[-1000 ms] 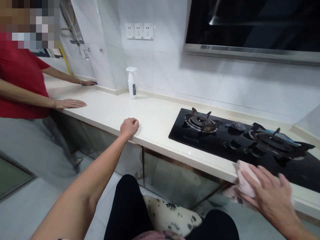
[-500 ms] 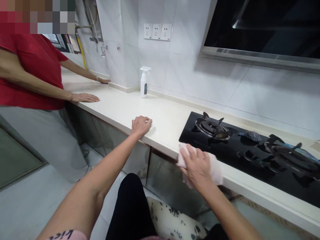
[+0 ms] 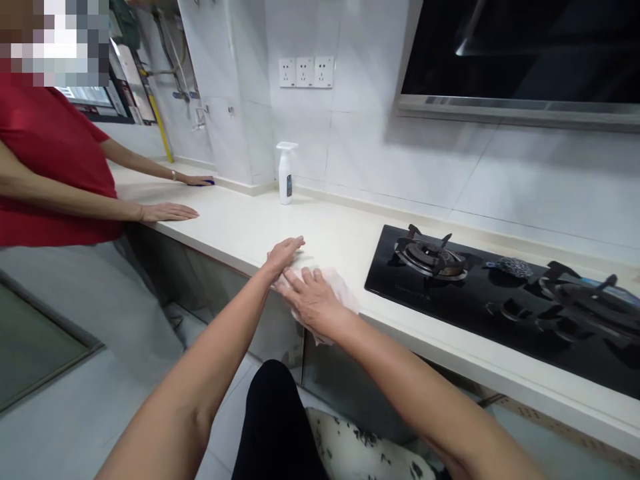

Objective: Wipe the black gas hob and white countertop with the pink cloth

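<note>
My right hand (image 3: 317, 300) presses a pale pink cloth (image 3: 345, 288) against the front edge of the countertop (image 3: 230, 227). Its fingers lie spread over the cloth, and part of the fabric hangs down past the edge. Just beyond it, my left hand (image 3: 285, 255) leans on the counter with its fingers loosely stretched and nothing visible in them. The two hands are close together, the right fingers near the left wrist. To the right of both lies the black gas hob (image 3: 400, 293).
A white spray bottle (image 3: 285, 177) stands upright by the wall. On the hob is a metal scourer (image 3: 515, 267) between the burners. At the left a person in a red shirt (image 3: 55, 160) has both hands on the counter, one on something blue (image 3: 207, 181). A range hood (image 3: 525, 107) hangs above.
My right hand has slid the cloth left along the counter edge, from the hob's corner to beside my left hand. My left hand stays nearly in place, its fingers less curled.
</note>
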{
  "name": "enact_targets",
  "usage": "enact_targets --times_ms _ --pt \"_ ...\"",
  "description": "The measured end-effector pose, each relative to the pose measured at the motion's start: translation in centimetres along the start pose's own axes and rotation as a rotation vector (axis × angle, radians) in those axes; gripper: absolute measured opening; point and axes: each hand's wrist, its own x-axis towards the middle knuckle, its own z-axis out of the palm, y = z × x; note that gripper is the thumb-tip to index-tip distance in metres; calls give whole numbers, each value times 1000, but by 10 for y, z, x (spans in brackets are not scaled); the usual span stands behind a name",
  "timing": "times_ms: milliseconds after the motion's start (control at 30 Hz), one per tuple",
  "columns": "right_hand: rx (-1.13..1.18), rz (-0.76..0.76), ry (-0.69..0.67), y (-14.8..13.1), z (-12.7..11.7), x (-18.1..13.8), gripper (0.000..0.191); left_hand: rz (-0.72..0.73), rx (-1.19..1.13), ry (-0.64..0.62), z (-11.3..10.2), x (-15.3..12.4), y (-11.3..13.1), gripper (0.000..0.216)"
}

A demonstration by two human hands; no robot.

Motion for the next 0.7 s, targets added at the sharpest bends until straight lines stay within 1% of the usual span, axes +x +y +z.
enact_targets --times_ms 67,133,167,233,333,400,533,633,700 --pt "45 -12 -25 7 -4 -4 79 -13 -42 -10 -2 -3 0 51" --pt "91 -30 -58 16 -7 -13 94 -23 -31 -21 -3 -5 1 50" --pt "108 -31 -69 20 -7 -17 98 -27 -30 -23 -2 -6 1 51" --pt "128 -8 -59 26 -5 -21 96 -25 -60 -21 0 -7 1 55" --pt "123 93 1 21 0 -14 84 -15 -175 -29 2 -5 0 63" --pt "100 186 13 10 3 0 82 -21 -249 -56 1 -4 -1 68" --pt "60 371 -6 -14 5 35 86 -38 -324 -160 -6 -5 0 69" --pt "49 447 20 -22 9 59 84 -45 -331 -235 -12 -7 0 68" --pt "57 461 62 -23 13 69 83 -45 -325 -251 -14 -6 0 70"
